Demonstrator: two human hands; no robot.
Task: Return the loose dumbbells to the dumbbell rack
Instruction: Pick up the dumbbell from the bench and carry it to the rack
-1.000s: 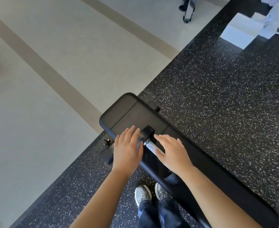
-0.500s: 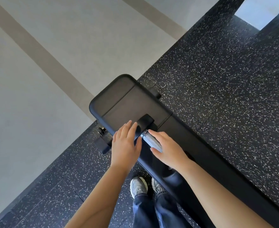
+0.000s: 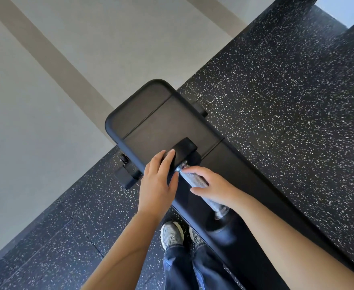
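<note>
A black dumbbell (image 3: 184, 147) with a knurled silver handle lies on the black padded bench (image 3: 148, 120), its far head near the bench's end and its near head over the bench's front edge. My left hand (image 3: 158, 181) rests flat on the far head, fingers together. My right hand (image 3: 212, 186) curls around the silver handle. No dumbbell rack is in view.
The bench runs diagonally from the centre to the lower right over black speckled rubber flooring (image 3: 286, 97). Pale smooth floor (image 3: 56, 59) with a tan stripe fills the left and top. My shoes (image 3: 171, 235) and jeans stand beside the bench's front edge.
My right hand has closed around the handle. The dumbbell's near end now shows past my wrist. My left hand stays on the far head. The view has moved closer.
</note>
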